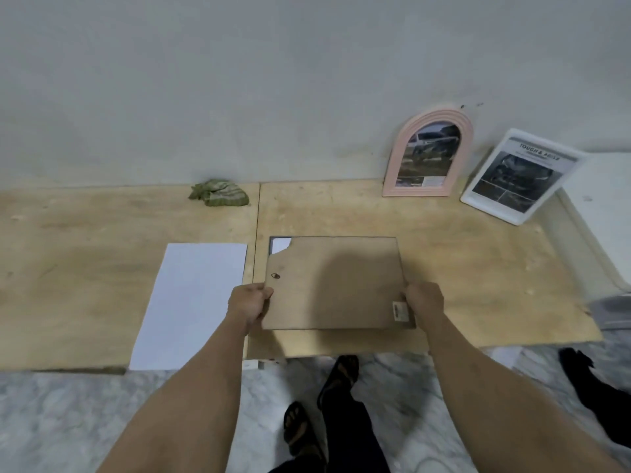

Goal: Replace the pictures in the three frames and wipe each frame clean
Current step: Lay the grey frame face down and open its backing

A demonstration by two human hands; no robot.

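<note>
Backing board: I have the brown backing board [336, 281] in both hands, near edge lifted, far edge down over the third frame [270, 245], which lies face down on the plywood bench [478, 268]. Only a dark strip of that frame shows at the board's far left corner.
Left hand: my left hand [247, 302] grips the board's near left edge, fingers curled round it, thumb on top just below the small hanger ring [275, 275].
Right hand: my right hand [423, 298] grips the near right edge the same way, beside a small label [399, 310].
Picture inside: a pale patch [280, 245] shows through the board's notched corner; I cannot tell whether it is a print or glass.
Loose sheet: just left of the board a white sheet [189, 302] lies flat on the bench, blank side up; I cannot tell whether it is an old or a new picture.
Arched frame: beyond the board and to its right, a pink arched frame [428, 155] leans on the wall with a picture in it.
White frame: further right of the board, a white frame [519, 177] leans tilted, also filled.
Cloth: beyond the board to its left, a green cloth [218, 192] sits bunched by the wall, well apart from my hands.
Progress: I judge two frames look finished and this is the last; its back is still loose.
Left to do: seat and fasten the board, then wipe this frame. Whether the standing two were wiped, I cannot tell.
</note>
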